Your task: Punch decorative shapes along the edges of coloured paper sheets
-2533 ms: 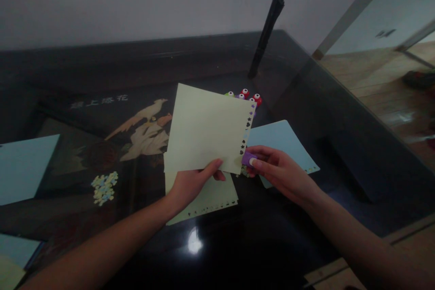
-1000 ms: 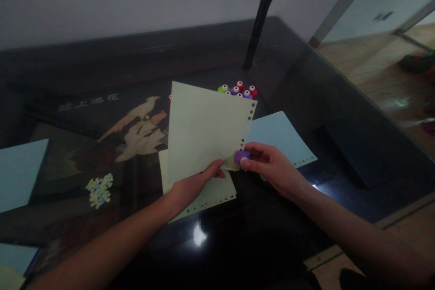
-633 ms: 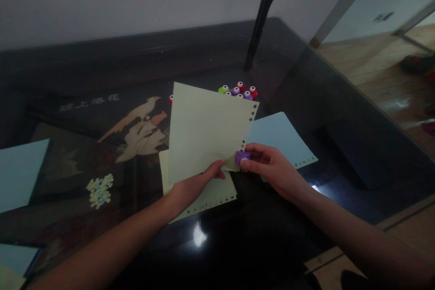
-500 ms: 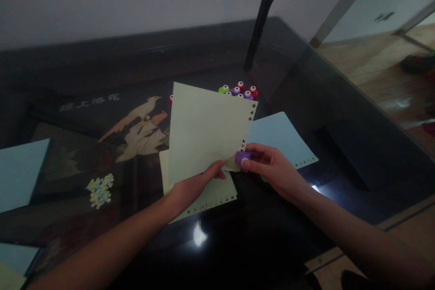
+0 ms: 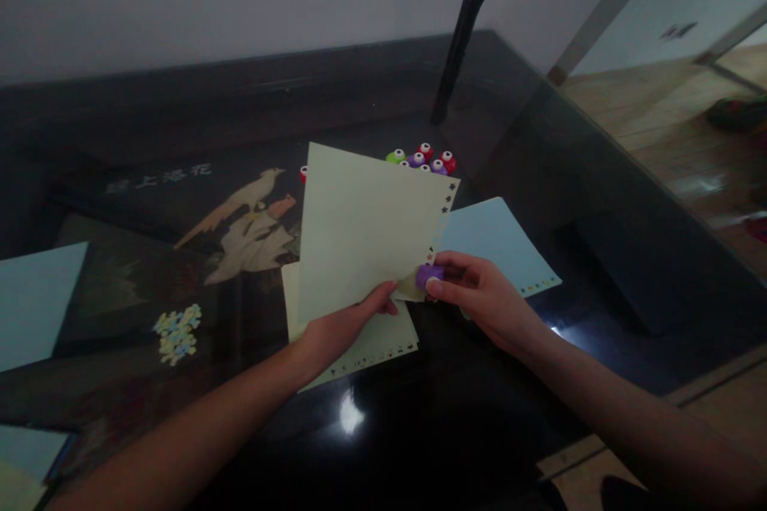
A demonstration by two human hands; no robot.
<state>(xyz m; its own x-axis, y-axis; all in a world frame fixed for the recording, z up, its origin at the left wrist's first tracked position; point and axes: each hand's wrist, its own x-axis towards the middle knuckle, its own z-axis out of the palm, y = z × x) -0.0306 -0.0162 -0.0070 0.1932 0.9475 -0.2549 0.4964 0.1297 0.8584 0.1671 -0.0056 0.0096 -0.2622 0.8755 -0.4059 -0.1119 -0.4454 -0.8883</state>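
Left hand [image 5: 339, 333]: grip pinched on pale sheet [image 5: 371, 223] at its near edge. Right hand [image 5: 488, 295]: grip closed around purple punch [image 5: 427, 275], at sheet's near right corner.

The light is dim and detail soft, with white glare [image 5: 351, 415] marking the glossy black tabletop [image 5: 431, 423] and fainter sheen on the floor [image 5: 665, 120]

Two hands [image 5: 488, 291], one held punch [image 5: 427, 275], three blue sheets [image 5: 496, 235] (at least) show.
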